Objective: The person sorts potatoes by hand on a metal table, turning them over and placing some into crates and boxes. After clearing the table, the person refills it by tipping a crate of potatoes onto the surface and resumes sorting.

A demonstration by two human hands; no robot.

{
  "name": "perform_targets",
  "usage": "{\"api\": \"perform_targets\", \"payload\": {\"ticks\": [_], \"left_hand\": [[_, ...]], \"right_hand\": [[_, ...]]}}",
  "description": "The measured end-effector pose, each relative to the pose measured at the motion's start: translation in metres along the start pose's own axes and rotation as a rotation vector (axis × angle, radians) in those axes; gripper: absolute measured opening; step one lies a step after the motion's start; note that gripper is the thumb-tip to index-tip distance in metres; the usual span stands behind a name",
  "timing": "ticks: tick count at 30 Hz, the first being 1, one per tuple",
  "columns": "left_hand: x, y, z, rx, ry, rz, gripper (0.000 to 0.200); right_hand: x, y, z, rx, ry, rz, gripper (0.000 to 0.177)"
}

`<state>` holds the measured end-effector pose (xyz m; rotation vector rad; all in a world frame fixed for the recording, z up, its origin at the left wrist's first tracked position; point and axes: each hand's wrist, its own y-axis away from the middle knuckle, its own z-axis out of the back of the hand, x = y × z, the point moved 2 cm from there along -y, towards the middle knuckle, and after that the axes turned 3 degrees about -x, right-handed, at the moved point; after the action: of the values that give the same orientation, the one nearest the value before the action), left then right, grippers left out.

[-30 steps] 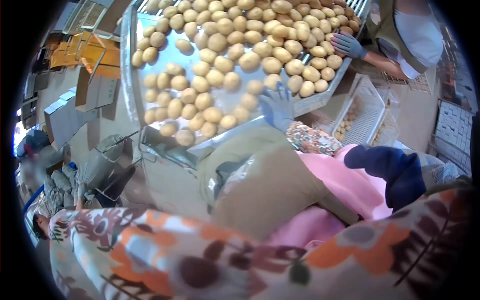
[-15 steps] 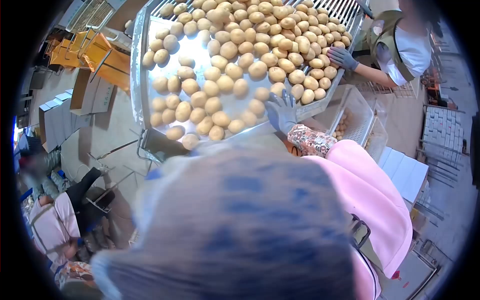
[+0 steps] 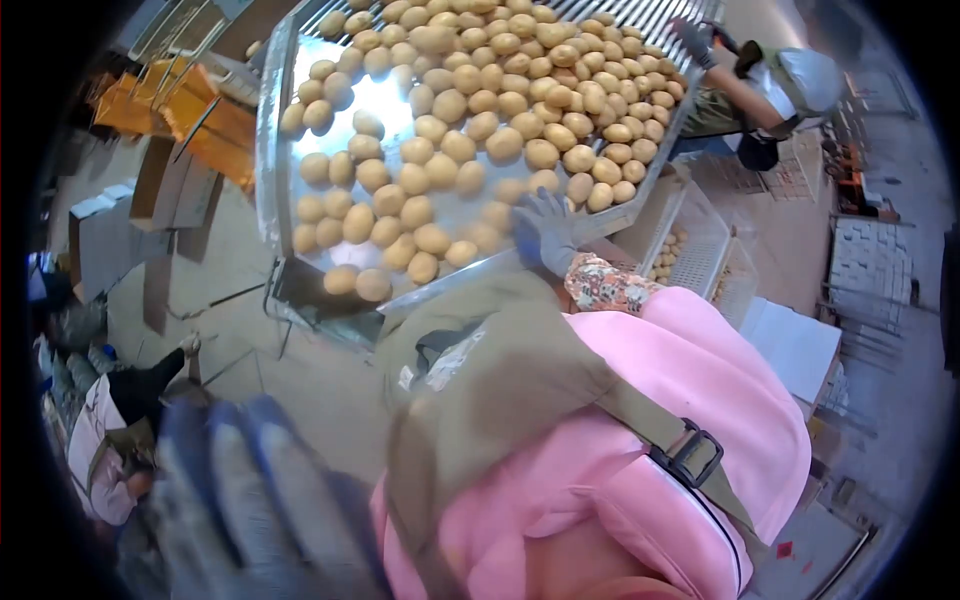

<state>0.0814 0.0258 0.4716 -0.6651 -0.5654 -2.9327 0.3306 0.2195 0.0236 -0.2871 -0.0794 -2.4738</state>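
Many potatoes lie on a metal sorting table; its far part has metal bars. My right hand, in a grey glove with a floral cuff, is at the table's near edge beside the closest potatoes. Its fingers are spread, and nothing shows in its grasp. My left hand, in a grey-blue glove, is large and blurred close to the camera at the lower left. Its fingers point up and are slightly apart, with no object visible in them; it is away from the potatoes.
A co-worker is at the table's right side, one gloved hand near the bars. Plastic crates hold potatoes below the right edge. Cartons and an orange rack are at the left. Another person is at the lower left.
The large blurred patterned cloth in front of the camera is gone, and my left hand now shows at the lower left. The co-worker's hand has left the potatoes and moved up toward the bars.
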Motion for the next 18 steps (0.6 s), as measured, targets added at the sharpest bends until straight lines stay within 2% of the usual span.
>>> {"api": "perform_targets", "payload": {"ticks": [2,3,4,6,7,10,12,14,17,18], "left_hand": [[-0.009,0.011,-0.028,-0.201,0.152,-0.15,0.027],[-0.004,0.009,-0.031,-0.021,0.278,-0.234,0.029],[0.007,0.007,-0.029,0.019,0.264,-0.202,0.029],[0.031,0.002,-0.021,0.119,0.419,-0.008,0.048],[0.034,0.0,-0.02,0.148,0.415,0.016,0.048],[0.048,-0.006,-0.018,-0.193,0.606,0.558,0.032],[0.051,-0.005,-0.019,-0.458,0.706,0.843,0.03],[0.054,-0.003,-0.018,-0.673,0.777,0.936,0.029],[0.061,-0.004,-0.02,-0.877,0.83,0.977,0.027],[0.062,-0.005,-0.02,-0.925,0.839,0.975,0.027]], "right_hand": [[-0.001,-0.001,-0.022,-0.111,-0.106,0.076,0.03],[0.004,-0.007,-0.022,-0.122,-0.131,0.101,0.031],[0.011,-0.014,-0.018,-0.129,-0.154,0.123,0.032],[0.025,-0.031,-0.009,-0.19,-0.223,0.156,0.031],[0.033,-0.041,-0.004,-0.219,-0.249,0.153,0.029],[0.049,-0.069,0.008,-0.317,-0.275,0.252,0.026],[0.052,-0.081,0.006,-0.264,-0.291,0.256,0.027],[0.052,-0.084,0.002,-0.209,-0.296,0.26,0.028],[0.051,-0.08,-0.012,-0.183,-0.285,0.295,0.033],[0.049,-0.072,-0.021,-0.2,-0.44,0.298,0.034]]}}
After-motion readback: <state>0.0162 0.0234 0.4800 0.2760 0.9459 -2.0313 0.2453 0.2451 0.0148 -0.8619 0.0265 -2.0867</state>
